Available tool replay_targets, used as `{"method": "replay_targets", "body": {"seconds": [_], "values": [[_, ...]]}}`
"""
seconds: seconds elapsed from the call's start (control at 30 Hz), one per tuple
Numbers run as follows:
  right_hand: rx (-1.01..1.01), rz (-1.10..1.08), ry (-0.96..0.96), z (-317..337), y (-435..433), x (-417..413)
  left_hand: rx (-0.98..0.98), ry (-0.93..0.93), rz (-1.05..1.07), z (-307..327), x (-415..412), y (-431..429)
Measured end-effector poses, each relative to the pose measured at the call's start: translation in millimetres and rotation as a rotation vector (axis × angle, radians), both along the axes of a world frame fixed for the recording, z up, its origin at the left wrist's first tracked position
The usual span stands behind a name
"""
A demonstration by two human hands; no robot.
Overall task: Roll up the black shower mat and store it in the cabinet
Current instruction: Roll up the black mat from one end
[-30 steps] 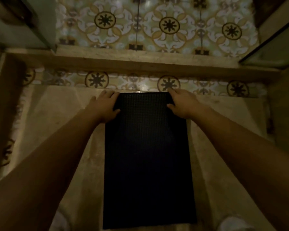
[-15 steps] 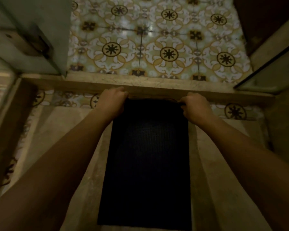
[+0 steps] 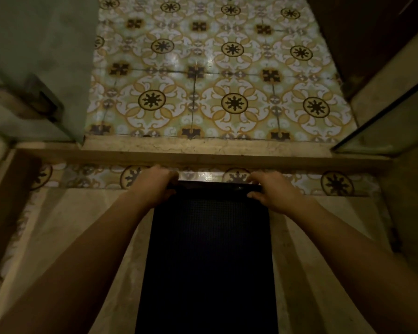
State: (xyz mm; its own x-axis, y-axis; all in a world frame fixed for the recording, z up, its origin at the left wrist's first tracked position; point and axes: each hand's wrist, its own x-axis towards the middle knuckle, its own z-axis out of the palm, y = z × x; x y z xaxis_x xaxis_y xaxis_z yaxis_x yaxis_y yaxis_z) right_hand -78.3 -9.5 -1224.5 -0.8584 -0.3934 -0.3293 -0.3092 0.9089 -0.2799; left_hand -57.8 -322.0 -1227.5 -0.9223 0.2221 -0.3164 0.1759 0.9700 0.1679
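The black shower mat (image 3: 209,256) lies lengthwise on the beige shower floor, running from the bottom edge of the view up toward the stone step. Its far end is curled over into a thin roll. My left hand (image 3: 155,184) grips the left corner of that curled end. My right hand (image 3: 272,191) grips the right corner, fingers wrapped over the roll. Both forearms reach in from the bottom corners. No cabinet is visible.
A stone threshold (image 3: 203,150) crosses the view just beyond the mat, with patterned floor tiles (image 3: 215,80) past it. A greenish door (image 3: 34,56) stands at the upper left and a glass panel (image 3: 391,121) at the right. Walls close in on both sides.
My hands went from lying flat on the mat's far corners to closing on them, and the far edge has lifted and curled over into a small roll.
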Motion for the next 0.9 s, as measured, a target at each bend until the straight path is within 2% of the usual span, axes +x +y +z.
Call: {"method": "replay_targets", "body": {"seconds": [0.1, 0.2, 0.4, 0.57, 0.7, 0.9], "values": [[0.069, 0.030, 0.019, -11, -7, -3, 0.035, -0.040, 0.001, -1, -9, -1], [0.078, 0.026, 0.040, -15, -10, -5, 0.016, -0.045, -0.005, -7, -12, 1], [0.107, 0.073, 0.023, -16, -8, -10, 0.115, -0.206, 0.050, -6, -19, -6], [0.148, 0.118, 0.051, -16, -11, -15, 0.134, -0.236, 0.049, -2, -23, -6], [0.216, 0.199, 0.082, -14, -13, -17, 0.068, -0.132, -0.009, -6, -20, 0], [0.225, 0.202, 0.139, -18, -12, -10, -0.093, 0.093, -0.175, -20, -9, 8]]}}
